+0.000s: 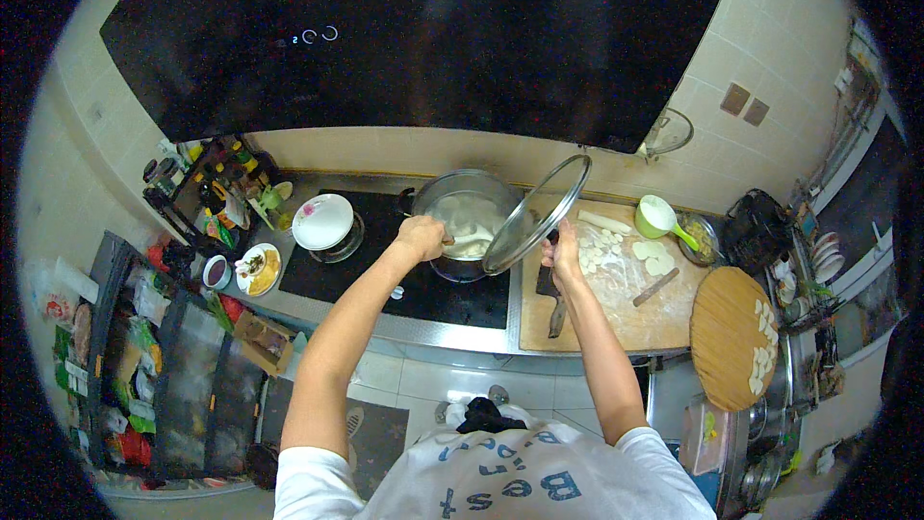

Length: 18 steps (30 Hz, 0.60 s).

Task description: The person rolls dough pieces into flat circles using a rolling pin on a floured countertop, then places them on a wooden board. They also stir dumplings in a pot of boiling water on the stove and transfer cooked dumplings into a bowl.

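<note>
A steaming metal pot (469, 177) stands on the black cooktop. My left hand (422, 237) is closed around the handle of a pale utensil (473, 240), likely a ladle or spoon, whose far end is inside the pot. Steam blurs the pot's contents. To the right of the pot, my right hand (563, 254) grips a round glass lid (538, 213) with a metal rim, tilted steeply. Below that hand a cleaver (554, 307) lies on a floured wooden board (613, 325). Small dough pieces (595, 253), flattened wrappers (653, 258), a dough roll (605, 222) and a short rolling pin (655, 287) rest there.
A round wooden board (722, 347) with several dumplings overhangs at right. A green-handled scoop of flour (657, 217) stands behind the dough. Left of the pot are a white plate (323, 222) on a burner, a plate of food (258, 269) and a bottle rack (216, 188). The range hood (433, 36) hangs above.
</note>
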### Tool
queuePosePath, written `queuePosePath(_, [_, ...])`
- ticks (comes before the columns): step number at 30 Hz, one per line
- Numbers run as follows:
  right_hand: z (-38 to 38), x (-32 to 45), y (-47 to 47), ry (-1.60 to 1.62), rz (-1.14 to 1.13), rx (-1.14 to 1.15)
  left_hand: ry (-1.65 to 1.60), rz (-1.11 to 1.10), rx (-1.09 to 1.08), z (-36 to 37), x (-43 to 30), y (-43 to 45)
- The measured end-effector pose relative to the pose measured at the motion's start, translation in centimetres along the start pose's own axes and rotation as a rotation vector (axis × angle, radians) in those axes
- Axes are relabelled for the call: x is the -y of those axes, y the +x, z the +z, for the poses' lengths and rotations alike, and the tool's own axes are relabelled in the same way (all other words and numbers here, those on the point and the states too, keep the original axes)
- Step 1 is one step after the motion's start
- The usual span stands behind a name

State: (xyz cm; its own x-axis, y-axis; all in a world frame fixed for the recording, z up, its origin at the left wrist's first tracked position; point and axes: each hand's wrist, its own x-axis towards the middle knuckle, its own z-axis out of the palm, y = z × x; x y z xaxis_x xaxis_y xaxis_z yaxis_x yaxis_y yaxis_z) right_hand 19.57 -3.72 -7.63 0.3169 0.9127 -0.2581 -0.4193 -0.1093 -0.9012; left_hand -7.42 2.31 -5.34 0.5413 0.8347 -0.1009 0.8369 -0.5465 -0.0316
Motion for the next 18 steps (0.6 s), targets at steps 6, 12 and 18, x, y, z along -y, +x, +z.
queuePosePath(6, [0.4,-0.4,-0.1,-0.002,0.008,0.058,0.176,-0.019,-0.007,-1.0,1.0,-3.0])
queuePosePath(12, [-0.5,-1.4,0.6,0.031,0.003,0.037,0.215,0.009,-0.206,-5.6,1.9,-7.1])
queuePosePath(18, [0.0,-1.1,0.0,0.024,0.013,0.044,0.357,-0.068,-0.385,-5.0,3.4,-5.6])
